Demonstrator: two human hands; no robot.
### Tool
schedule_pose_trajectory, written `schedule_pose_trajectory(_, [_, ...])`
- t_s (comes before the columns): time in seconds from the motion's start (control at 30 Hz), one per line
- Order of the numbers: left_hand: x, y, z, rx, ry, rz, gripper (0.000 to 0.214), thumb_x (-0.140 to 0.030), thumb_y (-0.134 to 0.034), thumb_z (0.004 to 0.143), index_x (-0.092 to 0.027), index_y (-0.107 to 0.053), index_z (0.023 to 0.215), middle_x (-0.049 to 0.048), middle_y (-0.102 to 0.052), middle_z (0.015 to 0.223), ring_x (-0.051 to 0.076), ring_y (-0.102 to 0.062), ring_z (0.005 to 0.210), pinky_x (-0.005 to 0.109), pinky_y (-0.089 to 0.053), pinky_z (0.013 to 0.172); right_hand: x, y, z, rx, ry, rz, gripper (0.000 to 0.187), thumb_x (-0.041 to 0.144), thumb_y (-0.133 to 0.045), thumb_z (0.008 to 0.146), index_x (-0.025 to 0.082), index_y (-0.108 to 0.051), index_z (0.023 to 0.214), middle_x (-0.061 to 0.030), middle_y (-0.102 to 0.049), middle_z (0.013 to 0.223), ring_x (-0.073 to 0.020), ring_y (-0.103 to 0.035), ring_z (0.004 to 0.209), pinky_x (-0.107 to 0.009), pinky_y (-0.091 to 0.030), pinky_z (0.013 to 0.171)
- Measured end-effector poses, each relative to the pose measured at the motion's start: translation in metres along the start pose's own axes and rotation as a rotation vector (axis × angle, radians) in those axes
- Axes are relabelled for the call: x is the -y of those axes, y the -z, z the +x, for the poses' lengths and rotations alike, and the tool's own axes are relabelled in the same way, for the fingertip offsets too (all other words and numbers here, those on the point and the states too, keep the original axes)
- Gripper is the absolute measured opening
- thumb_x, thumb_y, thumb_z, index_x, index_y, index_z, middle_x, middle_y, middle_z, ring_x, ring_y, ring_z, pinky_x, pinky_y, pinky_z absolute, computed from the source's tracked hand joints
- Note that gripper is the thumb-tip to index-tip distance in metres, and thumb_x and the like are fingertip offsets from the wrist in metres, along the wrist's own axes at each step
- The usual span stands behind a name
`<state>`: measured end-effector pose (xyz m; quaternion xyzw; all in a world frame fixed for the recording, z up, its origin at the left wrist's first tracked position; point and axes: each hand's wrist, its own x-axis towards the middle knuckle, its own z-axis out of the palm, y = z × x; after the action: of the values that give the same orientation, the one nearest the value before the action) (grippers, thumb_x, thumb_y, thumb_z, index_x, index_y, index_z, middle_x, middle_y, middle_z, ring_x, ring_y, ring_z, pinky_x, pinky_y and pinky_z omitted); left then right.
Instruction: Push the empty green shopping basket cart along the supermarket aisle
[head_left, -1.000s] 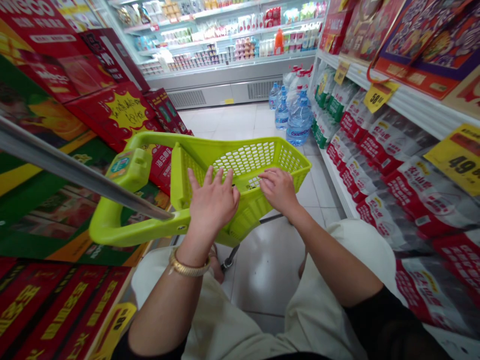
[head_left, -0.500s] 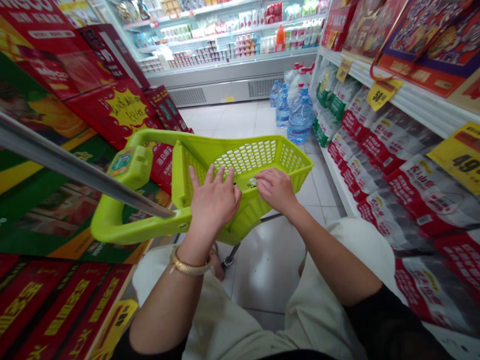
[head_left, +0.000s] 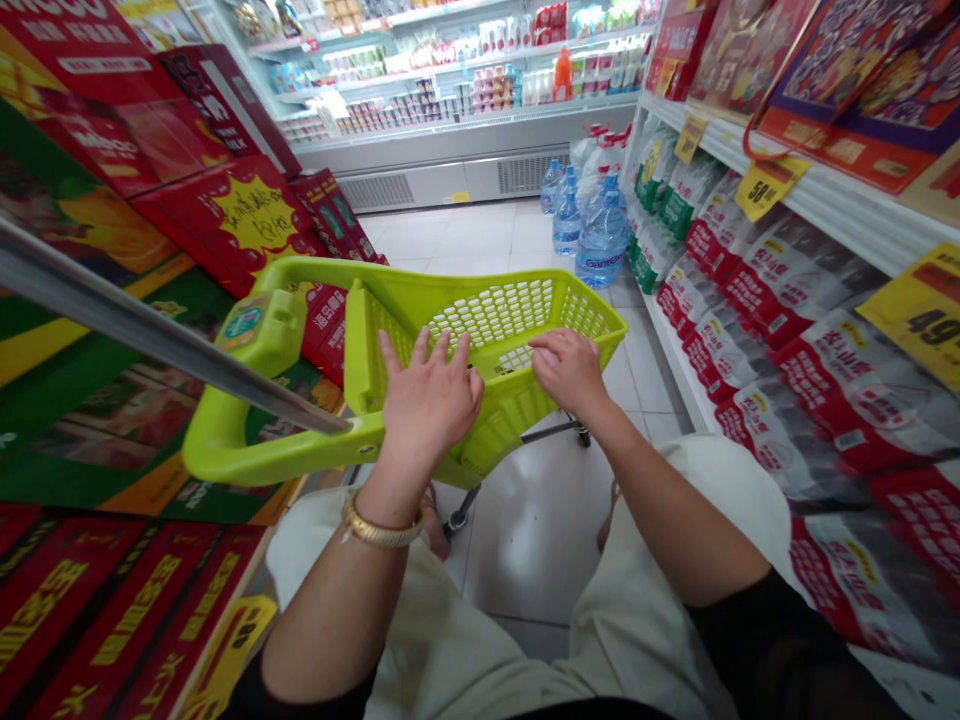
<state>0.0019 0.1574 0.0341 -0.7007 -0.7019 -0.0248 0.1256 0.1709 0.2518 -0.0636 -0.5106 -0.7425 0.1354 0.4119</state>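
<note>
In the head view a lime-green plastic shopping cart (head_left: 487,428) stands across in front of my knees, its perforated basket showing nothing inside. My left hand (head_left: 431,400) is open at the basket's near rim, close to the handle end, with its fingers spread over the inside; a gold bracelet is on that wrist. Farther right along the same rim, my right hand (head_left: 568,372) is closed, its fingers bent together over the edge; the thumb is hidden. The cart's looped handle (head_left: 217,460) points left.
A grey metal pole (head_left: 165,325) slants to the cart from the left. Red and green gift boxes (head_left: 217,215) are stacked at left. Shelves with packed water bottles (head_left: 832,400) line the right. Large water jugs (head_left: 600,240) stand on the floor before a refrigerated case (head_left: 450,165).
My right hand has slid right along the near rim, exposing more of the basket floor. My left hand and the cart have stayed in place.
</note>
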Motion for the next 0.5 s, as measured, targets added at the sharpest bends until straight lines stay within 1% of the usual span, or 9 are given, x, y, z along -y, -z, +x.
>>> schedule_pose_trajectory(0.1, [0.0, 0.0, 0.0, -0.006, -0.004, 0.002, 0.057, -0.033, -0.031, 0.1, -0.014, -0.049, 0.151, 0.0156, -0.052, 0.153, 0.039, -0.039, 0.148, 0.073, -0.002, 0.123, 0.016, -0.004, -0.009, 0.062, 0.099, 0.017, 0.023, 0.027, -0.058, 0.091, 0.025, -0.078, 0.103, -0.0086, -0.07, 0.116, -0.0261, -0.062, 0.113, -0.045, -0.039, 0.106])
schedule_pose_trajectory(0.2, [0.0, 0.002, -0.001, -0.01, -0.008, -0.001, 0.057, -0.033, -0.033, 0.1, -0.014, -0.049, 0.151, 0.0159, -0.053, 0.153, 0.039, -0.04, 0.148, 0.073, -0.003, 0.122, 0.021, -0.005, -0.011, 0.084, 0.144, 0.023, 0.022, 0.027, -0.059, 0.092, 0.026, -0.077, 0.105, -0.0077, -0.071, 0.117, -0.0254, -0.061, 0.115, -0.044, -0.038, 0.107])
schedule_pose_trajectory(0.27, [0.0, 0.002, -0.001, -0.01, -0.009, -0.002, 0.056, -0.032, -0.033, 0.1, -0.014, -0.05, 0.151, 0.0162, -0.053, 0.152, 0.039, -0.04, 0.148, 0.074, -0.004, 0.122, 0.016, -0.004, -0.007, 0.07, 0.105, 0.016, 0.023, 0.026, -0.059, 0.09, 0.026, -0.077, 0.103, -0.0072, -0.072, 0.115, -0.0252, -0.063, 0.113, -0.045, -0.038, 0.107])
schedule_pose_trajectory(0.4, [0.001, -0.001, 0.001, 0.002, -0.009, -0.012, 0.056, -0.032, -0.034, 0.101, -0.013, -0.05, 0.15, 0.0171, -0.053, 0.152, 0.04, -0.039, 0.148, 0.075, -0.004, 0.121, -0.007, 0.001, 0.005, 0.007, -0.029, -0.028, 0.024, 0.023, -0.057, 0.087, 0.025, -0.078, 0.096, -0.0066, -0.075, 0.107, -0.0258, -0.065, 0.107, -0.045, -0.038, 0.106])
schedule_pose_trajectory(0.5, [0.001, 0.001, 0.004, -0.016, -0.041, -0.062, 0.057, -0.035, -0.038, 0.1, -0.015, -0.048, 0.152, 0.0162, -0.051, 0.154, 0.039, -0.038, 0.149, 0.075, -0.003, 0.121, -0.02, 0.004, 0.012, -0.03, -0.073, -0.039, 0.023, 0.025, -0.057, 0.084, 0.024, -0.078, 0.093, -0.0065, -0.075, 0.104, -0.0262, -0.065, 0.104, -0.045, -0.039, 0.106])
